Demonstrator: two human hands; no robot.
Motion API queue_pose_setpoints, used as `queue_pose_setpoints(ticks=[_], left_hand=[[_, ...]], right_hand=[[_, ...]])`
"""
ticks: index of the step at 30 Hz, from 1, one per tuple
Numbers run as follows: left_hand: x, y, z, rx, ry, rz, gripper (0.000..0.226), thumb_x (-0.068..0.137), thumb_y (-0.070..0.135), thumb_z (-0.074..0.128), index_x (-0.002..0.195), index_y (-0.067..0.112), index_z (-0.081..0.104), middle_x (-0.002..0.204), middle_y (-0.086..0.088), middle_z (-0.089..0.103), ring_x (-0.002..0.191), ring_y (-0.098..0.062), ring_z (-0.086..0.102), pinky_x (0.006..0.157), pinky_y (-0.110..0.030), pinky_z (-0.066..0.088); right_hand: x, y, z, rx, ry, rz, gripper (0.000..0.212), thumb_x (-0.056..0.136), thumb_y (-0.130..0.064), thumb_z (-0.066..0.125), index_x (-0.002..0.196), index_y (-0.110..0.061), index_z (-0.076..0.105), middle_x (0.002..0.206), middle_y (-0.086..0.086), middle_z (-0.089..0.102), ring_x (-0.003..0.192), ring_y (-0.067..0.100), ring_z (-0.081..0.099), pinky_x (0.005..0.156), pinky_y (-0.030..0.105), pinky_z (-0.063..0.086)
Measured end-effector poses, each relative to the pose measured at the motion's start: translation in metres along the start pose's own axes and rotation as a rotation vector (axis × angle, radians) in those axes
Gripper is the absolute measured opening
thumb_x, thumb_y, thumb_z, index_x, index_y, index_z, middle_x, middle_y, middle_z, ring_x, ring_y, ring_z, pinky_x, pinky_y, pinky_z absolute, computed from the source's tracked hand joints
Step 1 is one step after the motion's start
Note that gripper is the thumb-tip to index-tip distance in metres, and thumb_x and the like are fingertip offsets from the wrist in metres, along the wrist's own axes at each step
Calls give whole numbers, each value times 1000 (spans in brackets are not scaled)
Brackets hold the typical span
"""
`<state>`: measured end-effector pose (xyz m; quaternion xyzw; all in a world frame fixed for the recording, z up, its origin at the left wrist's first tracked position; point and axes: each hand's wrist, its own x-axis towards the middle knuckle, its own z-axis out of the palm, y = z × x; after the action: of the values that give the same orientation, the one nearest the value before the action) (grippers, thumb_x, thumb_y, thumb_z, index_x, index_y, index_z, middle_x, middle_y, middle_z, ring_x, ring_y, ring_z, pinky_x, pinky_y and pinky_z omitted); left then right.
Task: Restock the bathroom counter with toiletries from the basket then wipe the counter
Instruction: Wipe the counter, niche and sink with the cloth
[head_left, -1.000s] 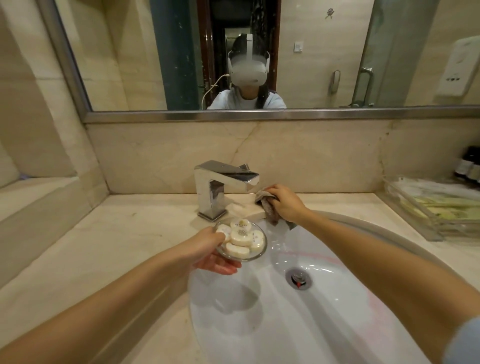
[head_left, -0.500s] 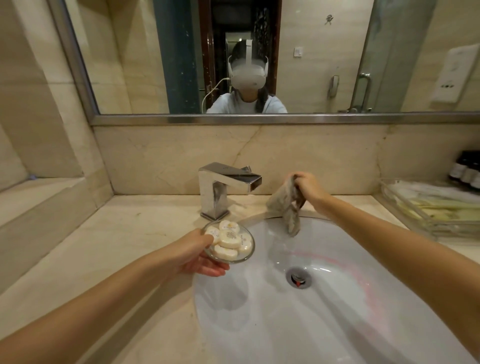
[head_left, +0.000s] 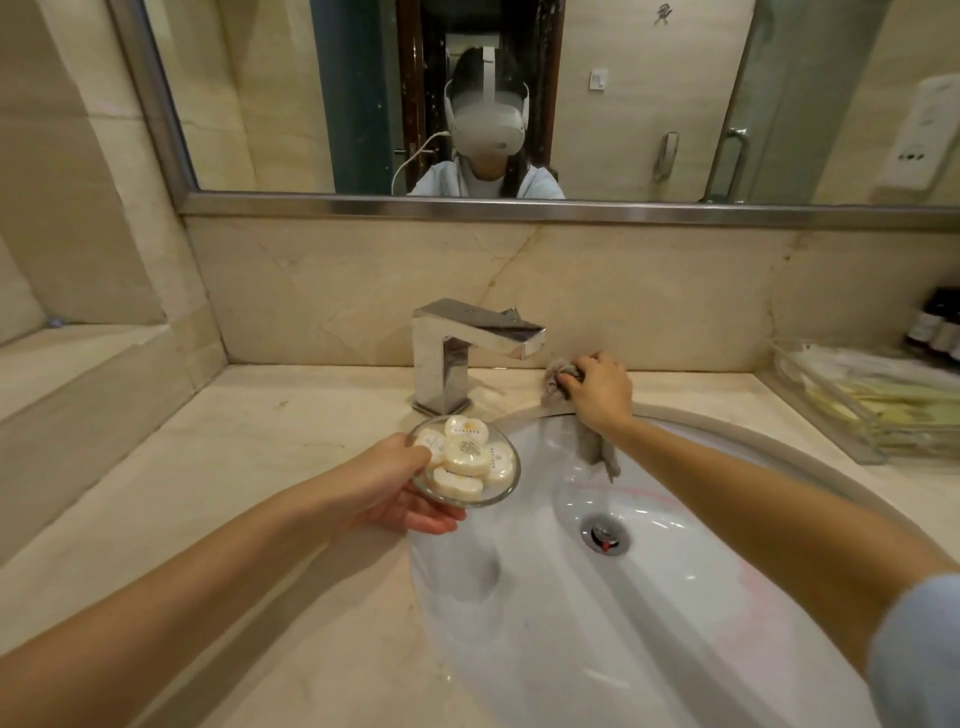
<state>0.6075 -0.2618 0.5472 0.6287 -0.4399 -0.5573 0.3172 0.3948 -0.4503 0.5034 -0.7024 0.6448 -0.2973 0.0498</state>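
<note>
Beige marble counter (head_left: 208, 467) under a wall mirror (head_left: 260, 104), with a white sink (head_left: 519, 649) and a square chrome faucet (head_left: 457, 353) behind it. The right grip (head_left: 597, 389) clutches a grey cloth (head_left: 558, 379) on the counter just right of the faucet. The cloth's long axis runs from the back wall toward the viewer, and its tail hangs over the sink rim. The left grip (head_left: 384, 483) holds a glass dish (head_left: 506, 493) of round soaps (head_left: 467, 457) level at the sink's left edge. The right grip hides the cloth's middle. A clear tray (head_left: 831, 415) and dark bottles (head_left: 932, 322) are cut off at right.

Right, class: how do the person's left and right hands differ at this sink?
The left hand holds a glass dish of wrapped soaps off the counter; the right hand presses a grey cloth onto the counter beside the tap. The left hand is palm up, the right hand palm down. Both grip something.
</note>
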Motion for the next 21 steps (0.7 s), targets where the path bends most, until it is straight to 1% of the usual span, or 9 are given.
queue_pose_setpoints(ticks=[2, 4, 6, 8, 10, 13, 16, 19, 21], left_hand=[[2, -1, 0, -12, 8, -4, 19, 98, 8, 27, 110, 7, 42, 58, -17, 69, 50, -24, 68, 46, -28, 57], [4, -2, -2, -28, 10, 0, 23, 98, 9, 28, 119, 8, 38, 58, -19, 68, 50, -26, 68, 45, -29, 57], [2, -4, -5, -40, 6, 6, 25, 98, 8, 28, 122, 7, 36, 58, -19, 68, 49, -27, 68, 45, -29, 57], [-2, -4, -7, -44, 3, 14, 24, 98, 8, 27, 120, 6, 38, 59, -20, 68, 50, -27, 68, 47, -29, 58], [-9, -2, -10, -35, 1, 21, 23, 98, 8, 27, 118, 7, 40, 63, -20, 70, 55, -27, 70, 49, -28, 58], [-22, 6, -14, -14, 6, 48, 22, 97, 6, 26, 103, 7, 47, 67, -18, 72, 58, -25, 71, 52, -27, 59], [-37, 15, -18, -26, 26, 67, 27, 95, 4, 25, 93, 7, 51, 67, -18, 72, 57, -23, 71, 52, -27, 59], [-51, 19, -22, -48, 66, 64, 28, 95, 3, 24, 92, 3, 52, 65, -19, 71, 54, -23, 70, 50, -26, 58], [-58, 18, -23, -43, 91, 50, 29, 95, 3, 24, 91, 2, 52, 64, -18, 71, 53, -22, 70, 50, -26, 58]], right_hand=[[-3, -20, 10, 65, -61, -97, 27, 94, -30, 51, 109, -10, 64, 115, 13, 53, 109, 30, 46, 85, 31, 35], [-6, -39, 16, 98, -143, -217, 27, 94, -27, 52, 112, -11, 63, 114, 11, 54, 109, 28, 46, 83, 29, 32], [-7, -51, 18, 117, -222, -305, 26, 94, -29, 53, 111, -12, 63, 111, 9, 57, 106, 26, 48, 79, 27, 32], [-9, -53, 16, 127, -282, -377, 20, 92, -30, 56, 100, -13, 63, 102, 6, 56, 99, 24, 50, 74, 27, 30], [-14, -53, 13, 163, -337, -428, 16, 91, -29, 59, 93, -14, 62, 97, 0, 49, 94, 20, 47, 73, 28, 32], [-28, -56, 7, 233, -379, -450, 21, 90, -26, 59, 100, -8, 64, 98, 0, 49, 93, 16, 44, 80, 31, 38], [-39, -56, 4, 271, -396, -460, 23, 90, -21, 60, 104, -3, 65, 100, 7, 52, 95, 21, 49, 87, 36, 42], [-61, -61, -3, 339, -425, -504, 22, 88, -17, 62, 104, -2, 65, 99, 2, 50, 94, 19, 49, 82, 29, 41], [-81, -67, -10, 388, -527, -579, 20, 88, -15, 62, 102, -1, 66, 102, 7, 55, 95, 18, 51, 82, 29, 43]])
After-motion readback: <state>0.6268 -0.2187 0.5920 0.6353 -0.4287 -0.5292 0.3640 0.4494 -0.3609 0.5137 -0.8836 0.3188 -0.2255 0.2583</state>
